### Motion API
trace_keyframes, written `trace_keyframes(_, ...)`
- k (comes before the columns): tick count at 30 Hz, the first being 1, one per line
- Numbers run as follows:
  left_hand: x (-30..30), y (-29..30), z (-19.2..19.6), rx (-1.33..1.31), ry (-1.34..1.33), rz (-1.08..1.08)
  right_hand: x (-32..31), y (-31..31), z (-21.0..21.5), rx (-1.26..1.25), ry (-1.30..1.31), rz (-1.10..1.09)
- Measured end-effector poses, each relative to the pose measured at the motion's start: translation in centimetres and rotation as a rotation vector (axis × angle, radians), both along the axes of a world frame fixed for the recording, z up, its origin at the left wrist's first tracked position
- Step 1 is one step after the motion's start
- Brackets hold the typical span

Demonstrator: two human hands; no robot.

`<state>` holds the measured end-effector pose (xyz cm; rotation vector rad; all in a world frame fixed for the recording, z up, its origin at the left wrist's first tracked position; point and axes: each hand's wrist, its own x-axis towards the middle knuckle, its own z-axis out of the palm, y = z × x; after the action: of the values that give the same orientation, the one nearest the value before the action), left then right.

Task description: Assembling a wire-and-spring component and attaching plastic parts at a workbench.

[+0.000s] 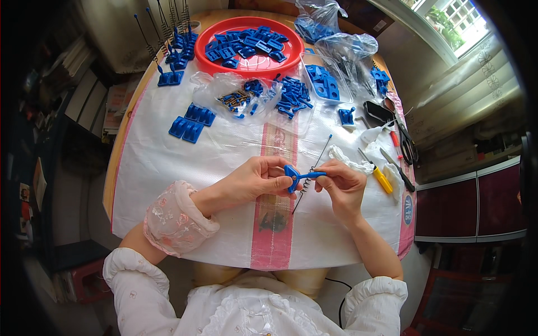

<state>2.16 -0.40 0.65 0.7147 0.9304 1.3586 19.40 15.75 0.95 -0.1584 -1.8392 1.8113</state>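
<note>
Left hand: the left hand (255,179) is closed, its fingers (274,168) and thumb pinching one blue plastic part (292,177), a flat wedge-shaped piece with a thin arm.
Right hand: the right hand (342,185) is closed, its fingers (328,175) gripping the thin arm of the same part, with the wire rod (314,168) passing just beside them.
Held assembly: one part and one rod, held just above the worktop (168,168), well below the red tray (246,70) in the head view.
Wire rod: one thin dark metal rod, straight, with a small ball tip at its upper end and a coiled spring section behind the part.
Worktop cover: one white woven plastic sheet with a pink stripe (274,235) down the middle.
Red tray: one round, smooth, rimmed tray holding many loose blue parts; the count cannot be told.
Left of tray: a cluster of finished assemblies (176,47), their rods standing upright; count not clear.
Below tray: one crumpled clear bag (238,95) with small pieces, one loose pile of blue clips (294,95), and two groups of ribbed blue blocks (191,123).
Right of tray: two clear bags (347,50) and one clear box (325,84) with blue pieces.
Tools: one yellow-handled knife (382,179) and one pair of dark scissors (406,145), both well below and right of the tray.
</note>
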Motion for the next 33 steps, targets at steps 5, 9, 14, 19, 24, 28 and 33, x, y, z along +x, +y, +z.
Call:
trace_keyframes(5,0.0,0.0,0.0,0.003,0.001,-0.001,0.0,0.0,0.0,0.003,-0.003,0.002)
trace_keyframes(9,0.0,0.0,0.0,-0.002,0.001,-0.004,0.1,0.0,0.0,0.008,-0.011,-0.005)
trace_keyframes(14,0.0,0.1,0.1,-0.001,-0.006,-0.002,-0.1,-0.1,0.1,0.015,-0.005,-0.023)
trace_keyframes(19,-0.1,0.1,-0.1,0.017,-0.012,-0.006,0.0,0.0,0.0,0.007,-0.009,-0.011)
trace_keyframes(24,-0.2,0.1,-0.4,0.022,0.024,-0.036,0.0,0.0,0.0,0.009,-0.012,-0.011)
trace_keyframes(28,-0.1,-0.1,-0.1,0.020,0.012,-0.037,0.0,0.0,-0.1,0.006,-0.005,-0.004)
trace_keyframes(33,0.2,0.1,0.7,0.054,0.051,0.026,-0.1,-0.1,0.8,0.099,-0.006,-0.027)
